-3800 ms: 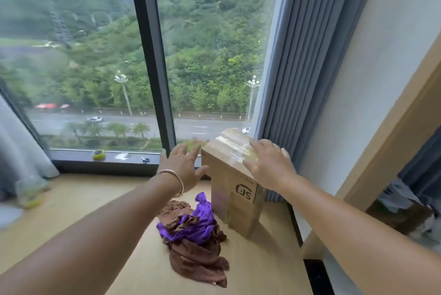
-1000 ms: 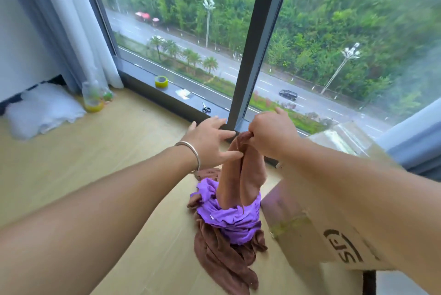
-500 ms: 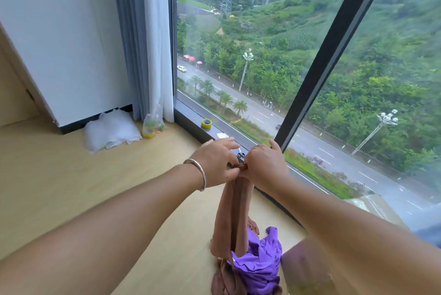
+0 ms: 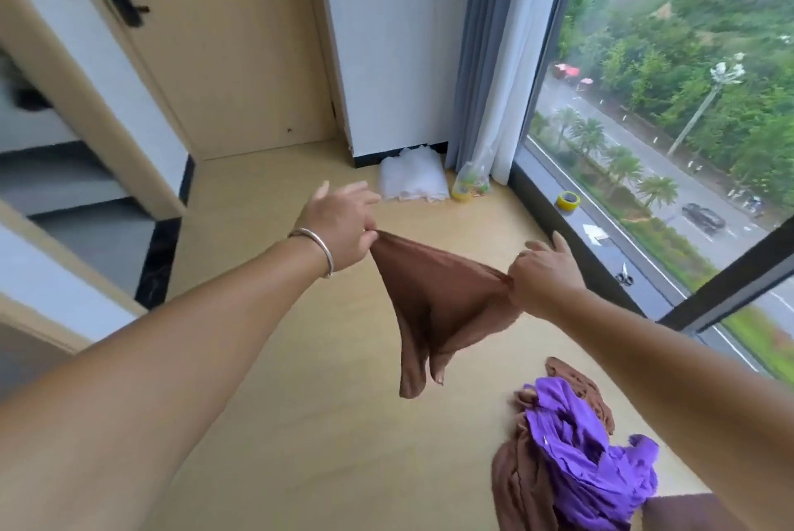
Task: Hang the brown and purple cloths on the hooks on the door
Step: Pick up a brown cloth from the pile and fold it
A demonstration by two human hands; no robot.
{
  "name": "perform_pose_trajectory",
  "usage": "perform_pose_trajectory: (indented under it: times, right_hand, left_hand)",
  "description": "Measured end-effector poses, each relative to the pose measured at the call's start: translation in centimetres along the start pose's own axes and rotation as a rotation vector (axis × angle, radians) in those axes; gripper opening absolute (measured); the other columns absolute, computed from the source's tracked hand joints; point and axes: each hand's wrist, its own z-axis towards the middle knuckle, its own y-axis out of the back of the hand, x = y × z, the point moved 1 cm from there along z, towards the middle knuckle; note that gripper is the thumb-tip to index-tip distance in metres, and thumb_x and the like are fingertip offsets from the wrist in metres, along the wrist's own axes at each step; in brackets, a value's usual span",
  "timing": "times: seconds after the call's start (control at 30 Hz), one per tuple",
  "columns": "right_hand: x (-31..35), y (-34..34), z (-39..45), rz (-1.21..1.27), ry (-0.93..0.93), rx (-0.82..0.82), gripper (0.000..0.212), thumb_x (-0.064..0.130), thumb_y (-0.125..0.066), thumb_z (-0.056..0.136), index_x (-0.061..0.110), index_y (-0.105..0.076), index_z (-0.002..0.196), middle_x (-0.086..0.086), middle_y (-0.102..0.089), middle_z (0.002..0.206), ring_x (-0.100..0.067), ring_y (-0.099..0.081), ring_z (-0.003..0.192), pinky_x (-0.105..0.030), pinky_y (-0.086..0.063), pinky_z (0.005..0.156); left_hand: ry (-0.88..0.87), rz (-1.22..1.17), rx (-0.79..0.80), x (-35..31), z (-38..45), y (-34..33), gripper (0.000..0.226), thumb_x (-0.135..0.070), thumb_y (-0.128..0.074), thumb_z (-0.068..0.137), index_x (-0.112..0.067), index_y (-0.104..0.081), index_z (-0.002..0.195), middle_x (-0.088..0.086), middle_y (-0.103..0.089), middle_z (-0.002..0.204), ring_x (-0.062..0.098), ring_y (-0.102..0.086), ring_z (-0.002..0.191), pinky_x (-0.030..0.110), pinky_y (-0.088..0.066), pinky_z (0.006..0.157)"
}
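Above wooden floor (image 4: 300, 423), left hand (image 4: 343, 225) and right hand (image 4: 543, 275) pinch brown cloth (image 4: 438, 298) stretched between them.

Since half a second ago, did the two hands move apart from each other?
Yes. The left hand and right hand were pinching together; now they hold the brown cloth spread between them above the wooden floor.

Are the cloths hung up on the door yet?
Not yet. The left hand and right hand hold one brown cloth stretched in the air. The purple cloth lies on the floor with more brown cloth. No hooks show on the door.
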Motion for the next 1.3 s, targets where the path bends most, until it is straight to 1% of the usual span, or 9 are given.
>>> perform_pose_trajectory:
  times: [0.13, 0.23, 0.4, 0.57, 0.67, 0.8, 0.9, 1.1, 1.3]
  right_hand:
    - [1.3, 0.4, 0.6, -0.039, 0.117, -0.024, 0.033, 0.022, -0.043, 0.086, 0.031, -0.068, 0.105, 0.013, -0.062, 0.122, -0.015, -0.029, 0.140, -0.051, -0.004, 0.116]
    - [3.0, 0.3, 1.2, -0.050, 0.224, -0.050, 0.027, 0.040, -0.048, 0.092, 0.032, -0.067, 0.108, 0.014, -0.062, 0.121, -0.013, -0.031, 0.138, -0.049, -0.005, 0.117]
    - [5.2, -0.4, 1.4, -0.006, 0.296, -0.071, 0.038, 0.062, -0.054, 0.086, 0.029, -0.069, 0.099, 0.010, -0.065, 0.110, -0.012, -0.039, 0.131, -0.046, -0.008, 0.117]
    - [9.1, -4.1, 3.9, 0.032, 0.394, -0.002, 0.034, 0.053, -0.048, 0.094, 0.029, -0.070, 0.103, 0.011, -0.064, 0.116, -0.010, -0.034, 0.136, -0.045, -0.006, 0.118]
    - [10.1, -5.5, 5.6, 0.098, 0.343, -0.002, 0.025, 0.041, -0.051, 0.093, 0.029, -0.070, 0.105, 0.011, -0.063, 0.121, -0.010, -0.030, 0.138, -0.043, -0.006, 0.118]
    - [13.9, -10.3, 9.9, 0.168, 0.291, 0.067, 0.020, 0.022, -0.053, 0.081, 0.028, -0.070, 0.089, 0.007, -0.063, 0.116, -0.011, -0.030, 0.138, -0.042, -0.006, 0.119]
    - [14.9, -12.4, 13.0, 0.198, 0.257, 0.031, 0.019, 0.023, -0.054, 0.081, 0.026, -0.071, 0.090, 0.004, -0.063, 0.116, -0.014, -0.035, 0.134, -0.041, -0.008, 0.118]
    - [15.3, -12.8, 17.9, 0.245, 0.168, -0.184, 0.027, 0.049, -0.063, 0.085, 0.023, -0.072, 0.086, 0.001, -0.067, 0.102, -0.021, -0.047, 0.117, -0.039, -0.024, 0.110]
    - [15.7, -12.8, 17.6, 0.385, 0.218, -0.309, 0.017, 0.026, -0.059, 0.089, 0.022, -0.076, 0.092, 0.003, -0.067, 0.105, -0.020, -0.045, 0.121, -0.042, -0.020, 0.112]
  left_hand:
    - [0.278, 0.027, 0.089, 3.5, -5.8, -0.9, 0.021, -0.035, -0.053, 0.095, -0.032, -0.073, 0.101, -0.013, -0.044, 0.145, 0.010, -0.021, 0.143, 0.053, -0.013, 0.116]
    - [0.412, 0.031, 0.133, 4.2, -9.3, -2.5, 0.023, -0.035, -0.051, 0.096, -0.033, -0.073, 0.101, -0.013, -0.043, 0.146, 0.010, -0.021, 0.143, 0.052, -0.013, 0.116]
    - [0.535, -0.003, 0.193, 6.3, -13.4, -6.0, 0.023, -0.035, -0.051, 0.096, -0.032, -0.073, 0.101, -0.011, -0.046, 0.143, 0.011, -0.025, 0.141, 0.050, -0.013, 0.116]
    - [0.571, -0.080, 0.234, 9.6, -14.5, -13.2, 0.022, -0.036, -0.051, 0.096, -0.032, -0.073, 0.100, -0.012, -0.048, 0.140, 0.011, -0.028, 0.139, 0.048, -0.016, 0.115]
    - [0.548, -0.054, 0.239, 10.9, -14.0, -15.7, 0.021, -0.038, -0.052, 0.095, -0.034, -0.073, 0.097, -0.012, -0.049, 0.138, 0.010, -0.027, 0.139, 0.050, -0.013, 0.115]
    - [0.560, -0.060, 0.293, 13.3, -12.0, -22.4, 0.020, -0.039, -0.053, 0.095, -0.037, -0.073, 0.095, -0.012, -0.049, 0.139, 0.009, -0.025, 0.140, 0.053, -0.010, 0.115]
    - [0.567, -0.046, 0.260, 15.3, -10.0, -24.8, 0.020, -0.039, -0.053, 0.095, -0.035, -0.073, 0.096, -0.010, -0.050, 0.138, 0.011, -0.027, 0.139, 0.052, -0.015, 0.113]
    - [0.582, -0.061, 0.067, 18.1, -7.3, -26.1, 0.019, -0.031, -0.057, 0.094, -0.026, -0.074, 0.099, -0.001, -0.054, 0.132, 0.019, -0.033, 0.136, 0.053, -0.017, 0.112]
    - [0.574, -0.142, -0.167, 18.1, -9.3, -26.1, 0.012, -0.021, -0.065, 0.090, -0.018, -0.077, 0.090, 0.007, -0.059, 0.124, 0.027, -0.042, 0.129, 0.054, -0.023, 0.110]
